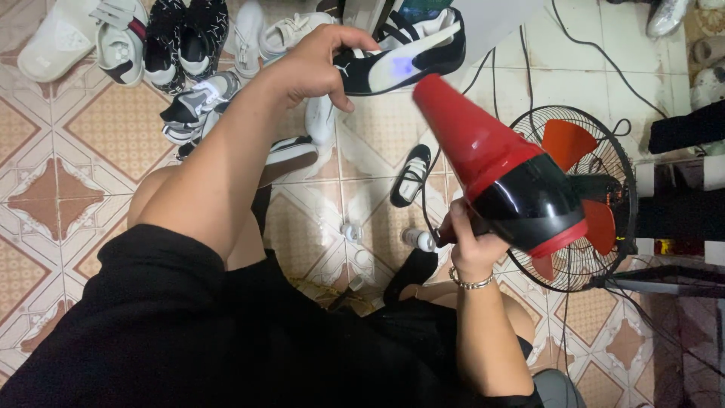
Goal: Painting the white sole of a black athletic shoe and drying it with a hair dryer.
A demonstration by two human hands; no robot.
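Observation:
My left hand [321,64] grips a black and white sneaker [411,57] by its heel and holds it up sideways above the floor. My right hand [472,242] holds a red and black hair dryer [502,170] by the handle. The dryer's red nozzle points at the side of the sneaker, close to it. A bracelet sits on my right wrist.
Several sneakers and sandals [151,45] lie on the patterned tile floor at the upper left. One black shoe [411,175] lies in the middle. A floor fan [596,200] with red blades stands at the right. Small bottles [419,239] and cables [604,57] lie nearby.

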